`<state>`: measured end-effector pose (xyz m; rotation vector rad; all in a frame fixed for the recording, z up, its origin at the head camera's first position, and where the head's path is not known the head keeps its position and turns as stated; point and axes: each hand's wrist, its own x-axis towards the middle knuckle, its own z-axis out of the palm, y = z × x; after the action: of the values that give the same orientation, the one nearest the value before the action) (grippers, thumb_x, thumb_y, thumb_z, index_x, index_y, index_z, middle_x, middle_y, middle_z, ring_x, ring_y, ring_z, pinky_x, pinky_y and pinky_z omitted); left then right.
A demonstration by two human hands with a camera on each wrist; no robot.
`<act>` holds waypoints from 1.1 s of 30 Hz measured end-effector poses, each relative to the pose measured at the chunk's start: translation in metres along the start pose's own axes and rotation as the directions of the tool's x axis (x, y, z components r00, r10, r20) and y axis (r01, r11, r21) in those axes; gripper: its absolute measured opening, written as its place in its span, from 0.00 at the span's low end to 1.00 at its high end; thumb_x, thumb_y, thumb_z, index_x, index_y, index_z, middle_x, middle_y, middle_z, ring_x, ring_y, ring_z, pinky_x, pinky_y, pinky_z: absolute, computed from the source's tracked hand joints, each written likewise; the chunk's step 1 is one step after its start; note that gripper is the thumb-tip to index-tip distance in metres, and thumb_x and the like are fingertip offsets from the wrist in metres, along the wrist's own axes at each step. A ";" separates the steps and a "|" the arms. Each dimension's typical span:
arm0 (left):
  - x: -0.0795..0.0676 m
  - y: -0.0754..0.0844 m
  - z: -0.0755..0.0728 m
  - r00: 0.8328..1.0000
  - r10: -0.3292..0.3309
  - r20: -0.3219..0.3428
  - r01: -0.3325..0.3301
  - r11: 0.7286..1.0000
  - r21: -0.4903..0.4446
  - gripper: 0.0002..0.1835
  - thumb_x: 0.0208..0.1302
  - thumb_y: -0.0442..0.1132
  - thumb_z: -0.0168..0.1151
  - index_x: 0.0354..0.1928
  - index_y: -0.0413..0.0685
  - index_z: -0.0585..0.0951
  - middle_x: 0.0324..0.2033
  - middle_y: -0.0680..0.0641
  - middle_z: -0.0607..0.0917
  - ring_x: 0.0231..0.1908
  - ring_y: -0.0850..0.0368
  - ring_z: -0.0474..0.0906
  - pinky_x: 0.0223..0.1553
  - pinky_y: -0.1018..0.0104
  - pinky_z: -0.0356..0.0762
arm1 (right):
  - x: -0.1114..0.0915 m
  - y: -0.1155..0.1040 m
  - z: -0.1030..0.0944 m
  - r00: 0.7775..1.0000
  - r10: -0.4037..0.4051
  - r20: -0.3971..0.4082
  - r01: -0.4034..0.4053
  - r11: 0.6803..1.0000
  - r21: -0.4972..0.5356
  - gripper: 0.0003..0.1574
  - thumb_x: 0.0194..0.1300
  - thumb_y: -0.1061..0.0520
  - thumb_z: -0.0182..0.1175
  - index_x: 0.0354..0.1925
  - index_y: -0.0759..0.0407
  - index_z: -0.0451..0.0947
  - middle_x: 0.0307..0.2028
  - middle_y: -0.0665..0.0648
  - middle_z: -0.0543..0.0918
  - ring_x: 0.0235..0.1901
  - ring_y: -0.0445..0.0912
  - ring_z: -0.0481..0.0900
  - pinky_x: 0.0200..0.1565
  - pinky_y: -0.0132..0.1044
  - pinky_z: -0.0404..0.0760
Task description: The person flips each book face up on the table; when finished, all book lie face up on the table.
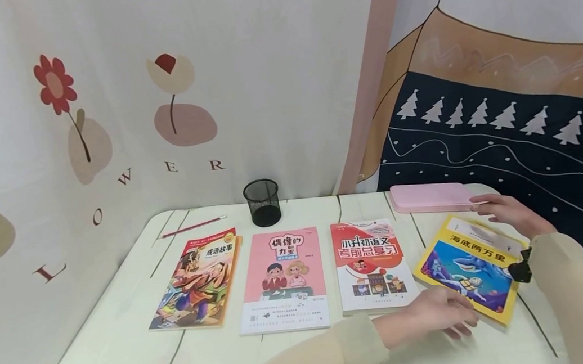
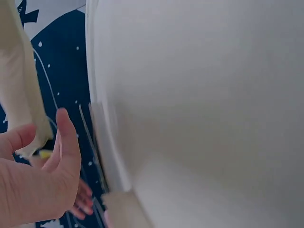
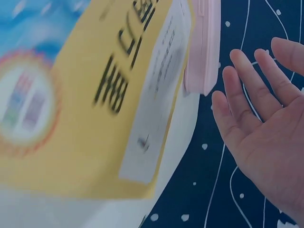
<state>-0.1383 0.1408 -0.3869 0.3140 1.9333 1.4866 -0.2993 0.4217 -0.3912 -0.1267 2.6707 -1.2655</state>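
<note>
A yellow book with a blue undersea cover (image 1: 473,276) lies turned at an angle on the right of the table. My left hand (image 1: 440,311) hovers by its lower left edge, fingers loose and holding nothing. In the left wrist view that hand (image 2: 40,185) has its thumb and fingers apart. Beyond the book's upper right corner, my right hand (image 1: 514,214) is close to the end of a pink case (image 1: 432,196). The right wrist view shows its palm bare (image 3: 275,128), fingers extended beside the yellow book (image 3: 76,156).
Left of the yellow book lie a red-and-white book (image 1: 371,272), a pink book (image 1: 285,278) and a colourful storybook (image 1: 197,284) in a row. Behind them stand a black mesh pen holder (image 1: 262,204) and a red pencil (image 1: 193,227). Printed curtains (image 1: 275,93) hang along the table's back.
</note>
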 end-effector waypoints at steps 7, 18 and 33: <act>0.006 0.006 -0.026 0.970 0.209 -0.125 -0.162 0.937 0.308 0.09 0.53 0.42 0.63 0.37 0.51 0.80 0.26 0.60 0.75 0.26 0.67 0.70 0.26 0.74 0.70 | -0.008 0.037 -0.005 0.998 -0.008 -0.056 0.006 0.999 -0.036 0.43 0.61 0.35 0.44 0.61 0.64 0.55 0.57 0.70 0.58 0.49 0.63 0.64 0.46 0.54 0.70; 0.021 0.001 -0.053 0.944 0.101 -0.315 0.016 0.937 0.348 0.23 0.50 0.45 0.66 0.50 0.54 0.74 0.41 0.57 0.76 0.27 0.63 0.72 0.29 0.69 0.74 | -0.055 0.025 -0.008 0.988 0.155 0.010 -0.153 0.984 -0.095 0.44 0.62 0.42 0.48 0.57 0.78 0.52 0.51 0.78 0.60 0.42 0.61 0.67 0.42 0.56 0.71; 0.029 0.001 -0.054 0.939 -0.003 -0.345 0.082 0.974 0.213 0.17 0.50 0.39 0.66 0.44 0.47 0.77 0.29 0.53 0.76 0.17 0.59 0.73 0.20 0.71 0.74 | -0.069 0.038 -0.019 0.945 0.318 0.073 -0.314 0.948 -0.054 0.51 0.55 0.43 0.58 0.55 0.82 0.48 0.39 0.67 0.73 0.36 0.53 0.72 0.39 0.47 0.75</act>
<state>-0.1944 0.1160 -0.3893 0.1132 2.3785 1.3634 -0.2357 0.4705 -0.4005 0.2325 2.5195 -1.0793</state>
